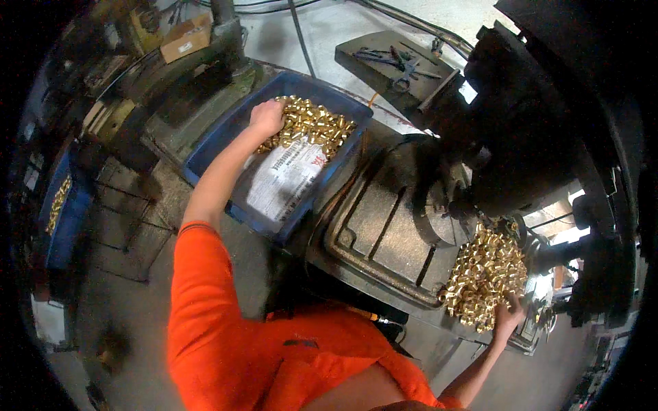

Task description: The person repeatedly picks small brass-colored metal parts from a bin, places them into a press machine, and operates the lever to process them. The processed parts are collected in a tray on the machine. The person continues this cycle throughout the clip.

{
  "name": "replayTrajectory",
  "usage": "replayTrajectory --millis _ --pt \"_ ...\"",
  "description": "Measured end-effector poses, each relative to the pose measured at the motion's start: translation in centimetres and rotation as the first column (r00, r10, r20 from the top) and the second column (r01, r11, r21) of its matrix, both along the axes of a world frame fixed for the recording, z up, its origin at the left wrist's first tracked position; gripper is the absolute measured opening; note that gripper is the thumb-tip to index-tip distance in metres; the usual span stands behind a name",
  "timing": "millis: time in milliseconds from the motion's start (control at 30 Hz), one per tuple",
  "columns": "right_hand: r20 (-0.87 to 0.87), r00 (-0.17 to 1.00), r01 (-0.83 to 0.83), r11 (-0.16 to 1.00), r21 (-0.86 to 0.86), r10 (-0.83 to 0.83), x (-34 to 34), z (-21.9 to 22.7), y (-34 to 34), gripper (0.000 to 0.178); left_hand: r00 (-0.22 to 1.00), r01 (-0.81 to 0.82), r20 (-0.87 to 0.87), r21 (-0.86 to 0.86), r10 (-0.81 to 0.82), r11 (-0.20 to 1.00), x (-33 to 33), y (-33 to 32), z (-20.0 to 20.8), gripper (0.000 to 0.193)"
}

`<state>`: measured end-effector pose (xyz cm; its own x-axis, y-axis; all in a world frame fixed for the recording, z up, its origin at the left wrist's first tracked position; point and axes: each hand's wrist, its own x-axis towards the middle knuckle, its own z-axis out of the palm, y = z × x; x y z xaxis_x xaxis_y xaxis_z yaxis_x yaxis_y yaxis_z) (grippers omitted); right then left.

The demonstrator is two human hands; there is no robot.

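My left hand [267, 118] is in a blue plastic bin [236, 108], at the left edge of a heap of small brass fittings [317, 125]. Its fingers are curled, and their tips are hidden, so what they hold does not show. A printed white sheet [286, 179] lies in the near part of the bin. On the right, my right hand [508, 315] touches the near right edge of a larger pile of brass fittings [483, 277]. The fingers there bend in against the pieces, and I cannot make out which ones they grip.
A slotted metal machine table [384, 229] lies between the bin and the pile, with a dark machine body [521, 130] over its right side. Hand tools [401, 65] rest on a block at the back. Another blue bin [62, 205] stands far left, below a cardboard box [186, 38].
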<state>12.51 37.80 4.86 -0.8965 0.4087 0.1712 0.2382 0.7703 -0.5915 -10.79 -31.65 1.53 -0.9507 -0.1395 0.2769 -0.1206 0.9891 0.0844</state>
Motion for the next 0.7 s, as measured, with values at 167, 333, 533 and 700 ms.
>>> replayTrajectory --millis 167,333,533,700 --pt "-0.074 0.997 0.028 0.994 -0.103 -0.036 3.1 0.0 -2.9 0.036 0.981 0.151 0.154 -0.213 -0.120 0.965 -3.3 0.6 0.0 0.027" --pt "-0.072 0.996 0.050 0.999 -0.010 -0.050 5.2 -0.5 -3.2 0.034 0.979 0.178 0.136 -0.231 -0.150 0.956 -4.3 -0.9 -1.0 0.021" --pt "-0.102 0.995 -0.012 0.999 -0.047 0.007 5.9 2.3 -7.4 0.039 0.978 0.124 -0.175 0.075 -0.109 0.989 -1.3 0.6 0.3 0.027" --pt "-0.109 0.901 -0.433 0.888 -0.152 0.421 4.1 3.5 -12.9 0.043 0.928 0.321 -0.338 0.511 -0.158 0.797 5.4 6.6 5.1 0.027"
